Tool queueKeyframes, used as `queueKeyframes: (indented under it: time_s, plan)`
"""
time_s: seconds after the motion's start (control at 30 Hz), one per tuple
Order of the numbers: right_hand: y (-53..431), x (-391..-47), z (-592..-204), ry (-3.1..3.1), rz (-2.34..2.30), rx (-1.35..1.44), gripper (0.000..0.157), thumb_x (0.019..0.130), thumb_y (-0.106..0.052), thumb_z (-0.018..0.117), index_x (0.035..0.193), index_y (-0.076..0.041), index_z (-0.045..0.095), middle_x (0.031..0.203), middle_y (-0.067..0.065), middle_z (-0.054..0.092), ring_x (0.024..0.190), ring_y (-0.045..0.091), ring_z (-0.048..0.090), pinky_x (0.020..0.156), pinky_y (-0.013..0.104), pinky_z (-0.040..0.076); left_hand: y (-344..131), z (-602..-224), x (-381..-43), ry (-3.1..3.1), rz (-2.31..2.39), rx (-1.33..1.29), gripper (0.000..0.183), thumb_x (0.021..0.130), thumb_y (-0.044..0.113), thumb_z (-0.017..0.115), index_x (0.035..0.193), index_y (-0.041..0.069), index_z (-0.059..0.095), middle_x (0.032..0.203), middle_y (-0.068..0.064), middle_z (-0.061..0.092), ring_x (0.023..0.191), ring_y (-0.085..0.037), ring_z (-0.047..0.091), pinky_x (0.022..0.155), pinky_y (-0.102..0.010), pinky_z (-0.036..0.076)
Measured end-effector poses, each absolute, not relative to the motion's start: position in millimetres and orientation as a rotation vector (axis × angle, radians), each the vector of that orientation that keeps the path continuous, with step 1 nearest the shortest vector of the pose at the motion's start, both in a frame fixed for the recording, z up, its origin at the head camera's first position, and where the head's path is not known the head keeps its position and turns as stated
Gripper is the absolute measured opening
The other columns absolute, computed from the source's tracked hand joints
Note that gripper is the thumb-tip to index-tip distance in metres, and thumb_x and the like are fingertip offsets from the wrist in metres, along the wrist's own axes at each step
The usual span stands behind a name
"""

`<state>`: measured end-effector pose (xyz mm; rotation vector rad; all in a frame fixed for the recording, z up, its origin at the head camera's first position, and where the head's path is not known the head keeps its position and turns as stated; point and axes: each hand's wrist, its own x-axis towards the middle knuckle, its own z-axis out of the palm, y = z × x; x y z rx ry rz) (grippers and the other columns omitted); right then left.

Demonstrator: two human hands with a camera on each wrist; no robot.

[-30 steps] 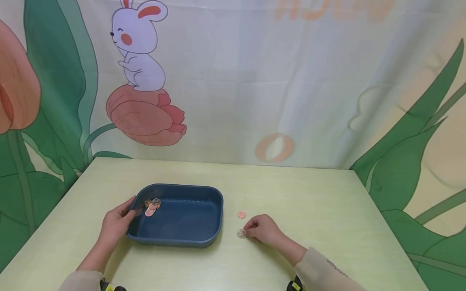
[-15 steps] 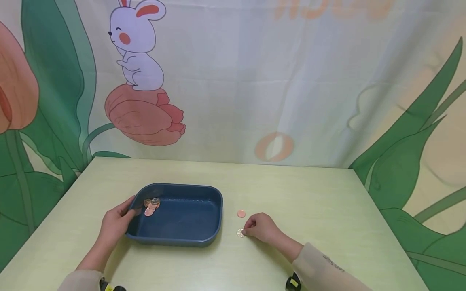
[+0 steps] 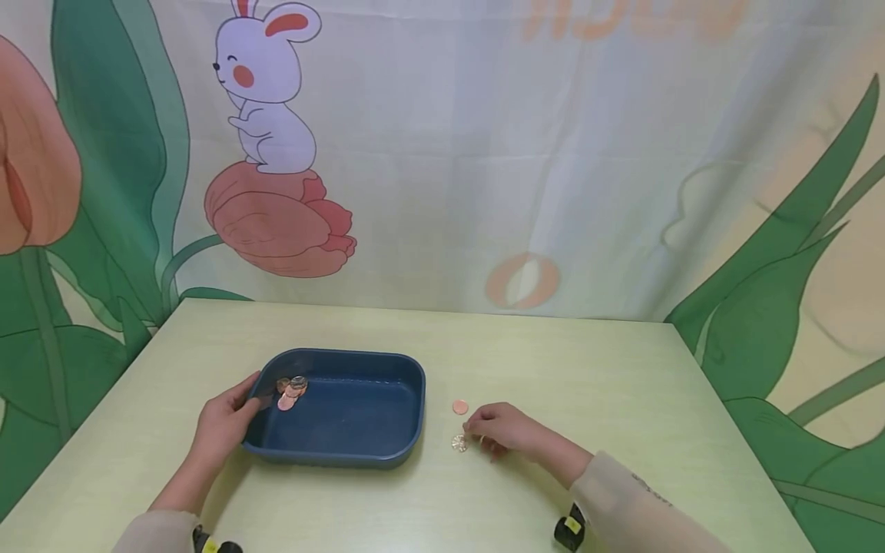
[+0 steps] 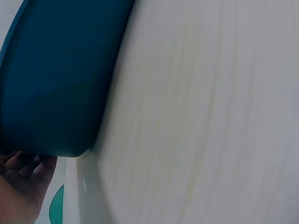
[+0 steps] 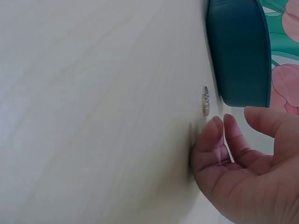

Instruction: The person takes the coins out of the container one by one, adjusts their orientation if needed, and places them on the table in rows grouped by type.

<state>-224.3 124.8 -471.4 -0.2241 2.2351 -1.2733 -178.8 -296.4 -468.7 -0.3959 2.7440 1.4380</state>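
Note:
In the head view my left hand (image 3: pixel 224 418) grips the left end of a dark blue rectangular tray (image 3: pixel 339 459), thumb over the rim and fingers outside. The left wrist view shows those fingers (image 4: pixel 28 172) against the tray's outer wall. Several coins (image 3: pixel 292 390) lie in a small overlapping heap at the tray's left end. On the table to its right, a shiny coin (image 3: pixel 459 443) lies just off the fingertips of my right hand (image 3: pixel 508 430). The right wrist view shows the thumb apart from loosely bent fingers, and nothing between them. A copper coin (image 3: pixel 460 407) lies slightly farther back.
The pale wooden table (image 3: pixel 553 361) ends at a printed curtain (image 3: pixel 429 153) with a rabbit and flowers. Table surface extends to the right of the coins and in front of the tray.
My right hand's fingertips have come off the shiny coin, and its fingers have spread from the thumb. The left hand and tray stay as they were.

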Motion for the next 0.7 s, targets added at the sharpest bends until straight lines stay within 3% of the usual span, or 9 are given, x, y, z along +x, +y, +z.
queueKeyframes:
  time_s: [0.3,0.53,0.7]
  plan:
    - [124.1,-236.9,-439.6,2.199,-1.317,-0.293,0.03,0.103,-0.021,0.054,0.113,0.006,0.065,0.097,0.011,0.067,0.079,0.015,0.059,0.068,0.026,0.052,-296.0,-469.7,-178.9,2.75,1.445,-0.398,0.055,0.103,0.012,0.044,0.156,-0.002,0.036,0.154,-0.031,0.042,0.147,-0.049,0.039,0.117,-0.059,0.039]
    - [105.8,-255.5,-407.0,2.131,-1.36,-0.377,0.032,0.104,-0.016,0.049,0.119,0.007,0.064,0.097,0.008,0.064,0.081,0.014,0.061,0.074,0.024,0.055,-296.8,-471.4,-178.4,2.753,1.457,-0.409,0.055,0.103,0.011,0.044,0.156,-0.002,0.036,0.153,-0.031,0.042,0.147,-0.049,0.04,0.117,-0.059,0.039]
    - [78.1,-266.4,-381.6,2.131,-1.296,-0.439,0.034,0.103,-0.015,0.051,0.124,0.008,0.064,0.103,0.014,0.069,0.081,0.011,0.065,0.077,0.024,0.059,-296.2,-471.8,-179.1,2.761,1.453,-0.406,0.055,0.103,0.011,0.044,0.155,-0.003,0.037,0.153,-0.032,0.043,0.145,-0.05,0.042,0.116,-0.059,0.04]
